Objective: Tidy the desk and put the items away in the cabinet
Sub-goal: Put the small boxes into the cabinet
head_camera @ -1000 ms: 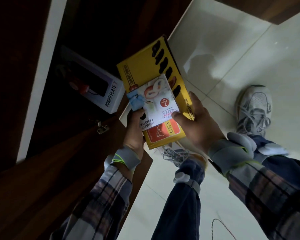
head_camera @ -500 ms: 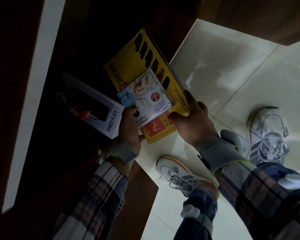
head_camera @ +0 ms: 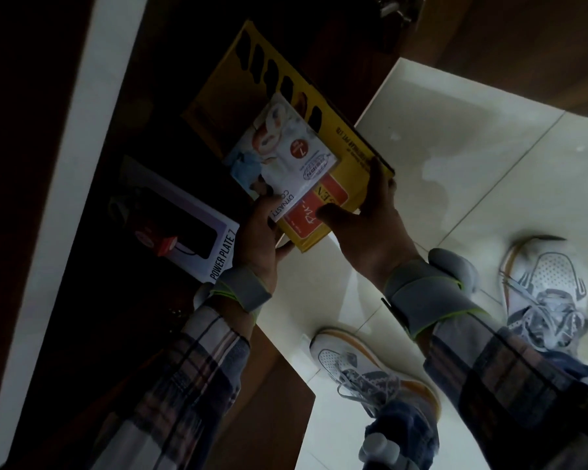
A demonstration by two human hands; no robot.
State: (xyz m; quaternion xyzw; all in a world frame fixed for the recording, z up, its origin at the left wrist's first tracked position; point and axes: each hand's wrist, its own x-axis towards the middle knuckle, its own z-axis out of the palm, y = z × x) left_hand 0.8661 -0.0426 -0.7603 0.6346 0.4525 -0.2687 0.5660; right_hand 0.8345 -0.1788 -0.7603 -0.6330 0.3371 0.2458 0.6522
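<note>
Dark cabinet [head_camera: 160, 106] is receiving the yellow box [head_camera: 350, 154] with the coaster pack [head_camera: 286, 147] on top, both reaching deeper than a second ago, beside a white box [head_camera: 184, 225]. At the near corner the left hand [head_camera: 258, 239] is gripping box and pack, the right hand [head_camera: 370, 225] is clasping the box's side edge; letting go is likely coming soon.

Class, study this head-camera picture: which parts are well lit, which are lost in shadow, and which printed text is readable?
Head view: the tiled floor is brightest, with a soft sheen and mottled shadow; the cabinet interior is near black; the white box inside shows readable "POWER PLATE 7" lettering; the yellow box and the small white pack on it are dim, their print only partly legible.
</note>
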